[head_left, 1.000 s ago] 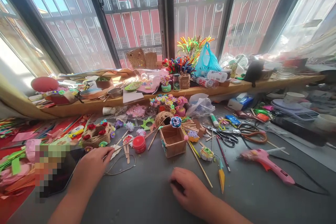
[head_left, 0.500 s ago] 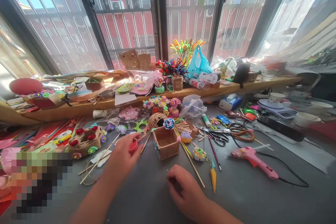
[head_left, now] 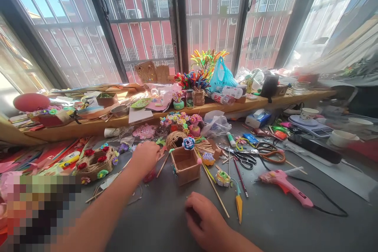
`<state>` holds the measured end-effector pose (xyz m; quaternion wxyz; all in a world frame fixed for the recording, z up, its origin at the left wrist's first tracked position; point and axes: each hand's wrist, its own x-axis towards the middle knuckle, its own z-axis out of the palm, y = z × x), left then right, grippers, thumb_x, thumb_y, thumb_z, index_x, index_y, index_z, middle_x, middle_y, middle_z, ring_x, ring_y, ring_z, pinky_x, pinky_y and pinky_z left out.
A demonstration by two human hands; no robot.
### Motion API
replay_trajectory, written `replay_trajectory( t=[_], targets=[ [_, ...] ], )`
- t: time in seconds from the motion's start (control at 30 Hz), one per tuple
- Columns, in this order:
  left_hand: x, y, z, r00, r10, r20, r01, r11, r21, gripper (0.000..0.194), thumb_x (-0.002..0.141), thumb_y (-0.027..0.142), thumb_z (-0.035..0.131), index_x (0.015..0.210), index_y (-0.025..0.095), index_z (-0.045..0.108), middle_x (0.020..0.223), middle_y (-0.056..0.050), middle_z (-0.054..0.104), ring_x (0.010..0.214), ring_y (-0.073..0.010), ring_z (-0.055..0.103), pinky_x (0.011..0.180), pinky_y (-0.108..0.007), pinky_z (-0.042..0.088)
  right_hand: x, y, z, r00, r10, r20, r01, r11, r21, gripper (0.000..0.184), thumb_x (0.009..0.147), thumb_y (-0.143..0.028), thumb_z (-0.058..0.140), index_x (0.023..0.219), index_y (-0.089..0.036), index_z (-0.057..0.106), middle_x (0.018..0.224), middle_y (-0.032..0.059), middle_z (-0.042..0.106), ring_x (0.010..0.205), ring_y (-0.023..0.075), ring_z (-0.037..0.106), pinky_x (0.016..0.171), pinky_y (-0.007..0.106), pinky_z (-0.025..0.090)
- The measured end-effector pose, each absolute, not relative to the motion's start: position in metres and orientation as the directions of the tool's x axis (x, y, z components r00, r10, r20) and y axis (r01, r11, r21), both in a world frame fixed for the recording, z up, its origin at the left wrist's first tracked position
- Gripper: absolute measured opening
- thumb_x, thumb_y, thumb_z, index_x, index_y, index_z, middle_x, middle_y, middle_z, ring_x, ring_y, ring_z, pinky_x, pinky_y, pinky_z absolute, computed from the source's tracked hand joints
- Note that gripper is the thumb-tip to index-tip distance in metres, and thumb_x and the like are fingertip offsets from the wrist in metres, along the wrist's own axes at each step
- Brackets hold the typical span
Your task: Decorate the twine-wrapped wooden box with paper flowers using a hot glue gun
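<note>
My left hand [head_left: 147, 159] reaches over the table left of a small brown open box [head_left: 185, 167]. Its fingers point away from me and are mostly hidden behind the back of the hand. Just below it shows a red round object [head_left: 149, 175], blurred; whether the fingers touch it I cannot tell. My right hand [head_left: 205, 218] rests on the table in front of the box, fingers curled in and nothing seen in them. A blue and white paper flower [head_left: 189, 143] sits on the box's back rim, and a pink pompom [head_left: 199, 161] on its right corner.
To the right lie a pink hot glue gun [head_left: 288, 187] with a black cord, scissors [head_left: 246, 159], a pencil [head_left: 241, 177] and a yellow folded paper piece [head_left: 239, 208]. A twine-wrapped basket with flowers [head_left: 96, 165] stands left. A wooden ledge [head_left: 233, 106] runs behind.
My left hand has moved forward and turned over, its fingers going out of sight; the red object now shows lower, beneath it. The right hand stays curled. The view has tilted slightly.
</note>
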<state>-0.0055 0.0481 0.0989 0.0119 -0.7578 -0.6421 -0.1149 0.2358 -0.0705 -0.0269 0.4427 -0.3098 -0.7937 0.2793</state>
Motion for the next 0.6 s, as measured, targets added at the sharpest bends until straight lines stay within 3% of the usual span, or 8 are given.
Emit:
replay_trajectory(
  t=[0.17,0.37,0.4,0.47,0.53,0.6],
  targets=[
    [-0.021,0.051,0.142,0.031,0.981,0.190,0.933,-0.097,0.348,0.019,0.095,0.035,0.048,0.086,0.023,0.059,0.069,-0.002,0.063,0.067,-0.0234,0.060,0.068,-0.035,0.044,0.235,-0.071,-0.026,-0.432,0.731,0.529,0.229,0.656,-0.719,0.025,0.080,-0.003,0.052,0.091,-0.025,0.052,0.083,-0.0002,0.059,0.075,0.0172,0.055,0.067,0.025,0.040],
    [-0.027,0.026,0.190,0.033,0.996,0.087,0.694,-0.085,0.715,0.047,0.092,0.054,0.059,0.125,0.021,0.058,0.071,0.005,0.057,0.051,-0.0132,0.051,0.049,-0.025,0.046,0.234,-0.071,-0.029,-0.438,0.745,0.503,0.247,0.637,-0.730,0.024,0.080,-0.003,0.053,0.092,-0.024,0.055,0.084,0.0008,0.061,0.076,0.0177,0.057,0.069,0.026,0.044],
    [-0.027,0.017,0.195,0.029,0.998,0.061,0.603,-0.066,0.795,0.048,0.091,0.052,0.063,0.127,0.021,0.059,0.076,0.003,0.060,0.051,-0.0113,0.051,0.046,-0.023,0.044,0.234,-0.071,-0.029,-0.441,0.746,0.499,0.250,0.636,-0.730,0.024,0.080,-0.003,0.053,0.092,-0.024,0.056,0.084,0.0009,0.061,0.076,0.0178,0.058,0.069,0.026,0.044],
    [-0.025,-0.004,0.199,-0.006,0.999,-0.045,0.213,0.045,0.976,0.045,0.083,0.038,0.075,0.124,0.020,0.066,0.094,-0.003,0.069,0.055,-0.0095,0.056,0.042,-0.019,0.044,0.235,-0.071,-0.030,-0.436,0.747,0.502,0.250,0.637,-0.730,0.025,0.080,-0.002,0.054,0.092,-0.023,0.057,0.084,0.0009,0.061,0.076,0.0180,0.058,0.070,0.026,0.046],
    [-0.021,-0.026,0.198,-0.032,0.990,-0.134,-0.129,0.129,0.983,0.041,0.080,0.027,0.075,0.120,0.017,0.071,0.115,-0.011,0.074,0.066,-0.0134,0.069,0.046,-0.021,0.054,0.236,-0.071,-0.030,-0.415,0.753,0.511,0.223,0.629,-0.745,0.029,0.080,-0.002,0.054,0.098,-0.023,0.059,0.090,0.0027,0.064,0.082,0.0192,0.062,0.074,0.028,0.050],
    [-0.013,-0.046,0.194,-0.049,0.982,-0.183,-0.315,0.159,0.936,0.039,0.081,0.021,0.071,0.120,0.016,0.073,0.127,-0.014,0.073,0.078,-0.0198,0.077,0.058,-0.028,0.066,0.235,-0.074,-0.026,-0.378,0.775,0.506,0.180,0.598,-0.781,0.036,0.081,-0.002,0.056,0.110,-0.023,0.062,0.106,0.0074,0.069,0.097,0.0218,0.066,0.085,0.032,0.054]
  ],
)
